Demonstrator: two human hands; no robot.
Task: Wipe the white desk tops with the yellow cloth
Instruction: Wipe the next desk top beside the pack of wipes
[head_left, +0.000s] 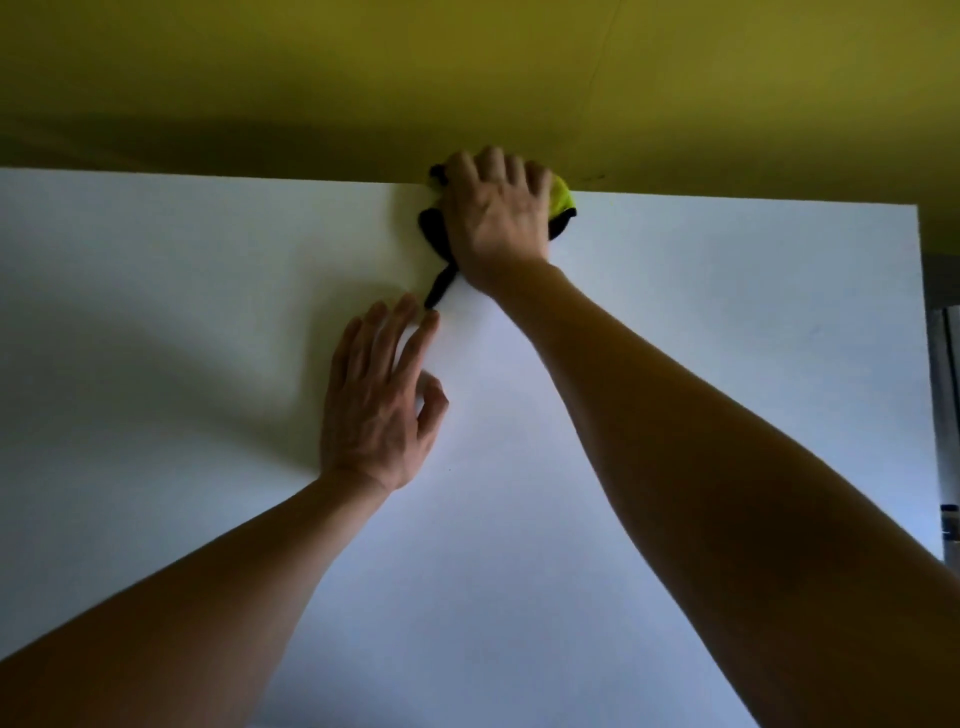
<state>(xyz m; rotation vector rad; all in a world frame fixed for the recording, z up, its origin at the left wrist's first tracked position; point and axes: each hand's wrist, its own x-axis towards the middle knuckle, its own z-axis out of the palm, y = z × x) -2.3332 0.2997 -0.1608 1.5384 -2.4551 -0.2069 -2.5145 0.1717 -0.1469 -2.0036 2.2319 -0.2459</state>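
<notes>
White desk top (675, 312) lies bare around both hands; yellow wall (311, 78) blocks its far edge.

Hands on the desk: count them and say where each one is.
2. The right hand presses the cloth at the desk's far edge; the left hand rests flat nearer, mid-desk.

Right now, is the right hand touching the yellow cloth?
Touching. The head view shows the right hand spread flat over the yellow cloth, pressing it onto the white desk top at its far edge.
</notes>
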